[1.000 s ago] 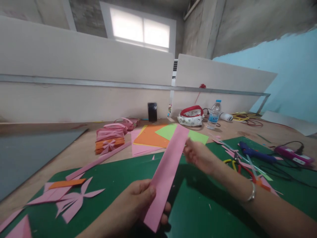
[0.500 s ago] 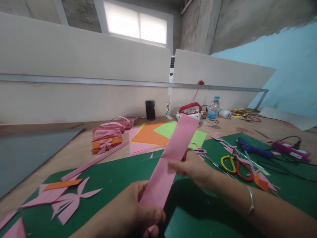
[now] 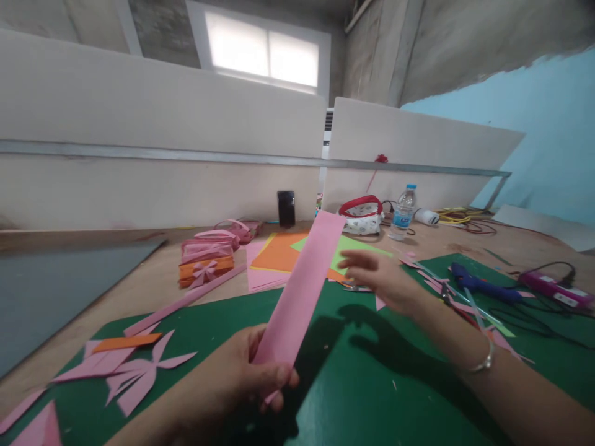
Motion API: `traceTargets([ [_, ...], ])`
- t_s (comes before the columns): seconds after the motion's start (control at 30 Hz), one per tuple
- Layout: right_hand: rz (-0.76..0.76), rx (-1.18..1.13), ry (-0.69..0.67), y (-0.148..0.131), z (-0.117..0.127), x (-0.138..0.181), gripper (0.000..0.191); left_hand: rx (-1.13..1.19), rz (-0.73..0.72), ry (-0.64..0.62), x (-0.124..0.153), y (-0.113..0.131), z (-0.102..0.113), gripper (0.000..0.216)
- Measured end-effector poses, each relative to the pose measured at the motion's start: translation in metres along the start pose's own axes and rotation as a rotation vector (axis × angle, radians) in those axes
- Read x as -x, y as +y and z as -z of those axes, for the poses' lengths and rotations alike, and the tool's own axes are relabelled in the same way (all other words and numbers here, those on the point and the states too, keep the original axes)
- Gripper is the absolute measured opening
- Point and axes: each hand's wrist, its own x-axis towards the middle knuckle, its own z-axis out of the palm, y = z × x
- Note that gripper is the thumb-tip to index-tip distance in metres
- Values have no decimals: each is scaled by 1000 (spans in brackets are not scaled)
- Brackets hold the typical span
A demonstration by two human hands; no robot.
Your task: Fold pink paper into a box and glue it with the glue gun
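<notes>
Left hand (image 3: pixel 242 381) fingers clamped on lower end of pink strip (image 3: pixel 302 288); strip rose toward frame centre. Right hand (image 3: pixel 385 282) just beside strip, fingers apart, over bare green mat (image 3: pixel 372 384).

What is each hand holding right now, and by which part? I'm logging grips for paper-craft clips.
The left hand pinches the pink paper strip at its near end. The right hand holds nothing.

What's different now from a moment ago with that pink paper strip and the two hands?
The right hand has let go of the pink strip and moved off to its right, fingers spread, above the green mat. The left hand alone now pinches the strip's lower end, holding it steeper. The paper bows and water bottle stayed put.
</notes>
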Motion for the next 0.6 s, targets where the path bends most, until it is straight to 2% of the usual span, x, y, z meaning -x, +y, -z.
traceTargets([
  [0.03,-93,-7,-235,4,-14,10,42,7,19,-24,-1,-2,0,42],
  [0.07,-140,-38,-397,8,-26,19,45,5,48,-63,-2,-4,-1,45],
  [0.13,-217,-131,-544,13,-44,32,55,-6,75,-179,-3,-7,-4,52],
  [0.2,-255,-200,-539,16,-51,39,61,-50,35,-229,-3,-8,-10,60],
  [0.23,-256,-211,-517,17,-53,40,59,-96,-18,-204,-3,-7,-14,63],
  [0.37,-204,-185,-508,13,-58,43,42,-389,-229,97,3,1,-33,77],
  [0.43,-197,-165,-516,10,-62,46,42,-456,-293,210,6,2,-40,69],
  [0.5,-191,-139,-532,9,-65,51,40,-469,-328,269,8,1,-44,56],
  [0.6,-165,-97,-602,7,-64,56,42,-481,-329,271,7,-3,-41,50],
])
